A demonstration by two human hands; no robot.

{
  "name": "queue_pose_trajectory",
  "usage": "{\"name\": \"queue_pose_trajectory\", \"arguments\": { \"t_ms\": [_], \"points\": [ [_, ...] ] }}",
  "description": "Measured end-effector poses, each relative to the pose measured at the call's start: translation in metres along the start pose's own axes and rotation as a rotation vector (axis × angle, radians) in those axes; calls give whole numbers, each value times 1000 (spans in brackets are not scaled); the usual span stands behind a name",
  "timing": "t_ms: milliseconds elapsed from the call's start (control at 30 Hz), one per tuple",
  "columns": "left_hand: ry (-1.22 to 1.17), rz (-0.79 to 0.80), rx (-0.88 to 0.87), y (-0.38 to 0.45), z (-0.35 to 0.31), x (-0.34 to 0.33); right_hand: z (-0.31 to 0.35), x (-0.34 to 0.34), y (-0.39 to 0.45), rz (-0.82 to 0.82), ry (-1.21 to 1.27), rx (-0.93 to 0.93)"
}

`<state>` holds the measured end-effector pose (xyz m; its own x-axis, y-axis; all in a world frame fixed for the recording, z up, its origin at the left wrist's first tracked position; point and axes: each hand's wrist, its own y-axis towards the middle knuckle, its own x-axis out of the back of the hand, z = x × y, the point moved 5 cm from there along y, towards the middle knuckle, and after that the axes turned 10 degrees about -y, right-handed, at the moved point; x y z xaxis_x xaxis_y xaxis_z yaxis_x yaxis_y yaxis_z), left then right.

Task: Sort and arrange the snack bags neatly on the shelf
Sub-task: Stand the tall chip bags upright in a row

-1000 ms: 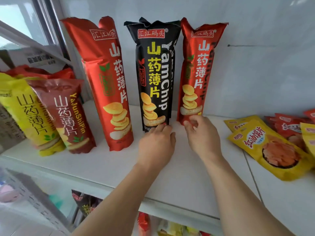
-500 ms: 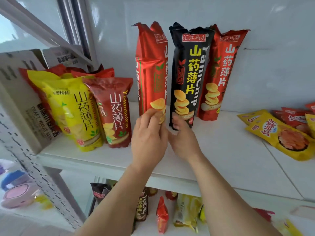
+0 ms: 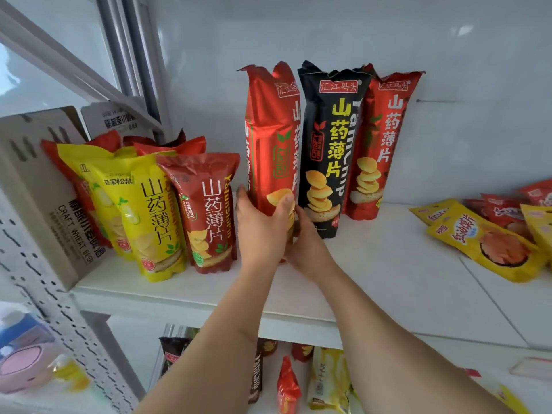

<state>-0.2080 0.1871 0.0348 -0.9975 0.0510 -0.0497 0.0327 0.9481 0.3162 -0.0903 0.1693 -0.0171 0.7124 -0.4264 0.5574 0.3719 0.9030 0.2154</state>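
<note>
Three tall yam-chip bags stand upright against the back wall of the white shelf: a red one, a black one and another red one. My left hand wraps around the bottom of the left tall red bag. My right hand presses against the same bag's base from the right, partly hidden behind my left hand. Shorter bags stand to the left: a dark red one and a yellow one, with more red bags behind them.
A cardboard beer box stands at the shelf's left end beside a perforated upright. Flat yellow and red snack packets lie at the right. Several more bags sit on the lower shelf.
Both hands left the black and right red bags and shifted left onto the tall left red bag, which now stands turned edge-on close to the black bag. The camera view panned left.
</note>
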Motion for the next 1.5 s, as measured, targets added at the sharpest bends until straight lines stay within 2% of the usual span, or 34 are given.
{"name": "queue_pose_trajectory", "arguments": {
  "t_ms": [200,333,567,700,867,1033,1500],
  "points": [
    [-100,117,54,-17,4,3,-8,23,-34,-75,-96,50],
    [-144,220,49,-36,-1,-11,-22,46,-63,-20,100,-38],
    [-195,425,44,-63,-6,-71,-43,111,-96,-171,97,-91],
    [-208,488,8,-71,-10,-108,-62,140,-95,-234,88,-90],
    [-181,487,-1,-65,-7,-144,-96,161,-66,-306,44,-79],
    [-116,435,-17,-50,0,-171,-118,169,-28,-307,27,-68],
    [-101,322,17,-18,24,-203,-135,166,29,-298,47,-65]
  ]
}}
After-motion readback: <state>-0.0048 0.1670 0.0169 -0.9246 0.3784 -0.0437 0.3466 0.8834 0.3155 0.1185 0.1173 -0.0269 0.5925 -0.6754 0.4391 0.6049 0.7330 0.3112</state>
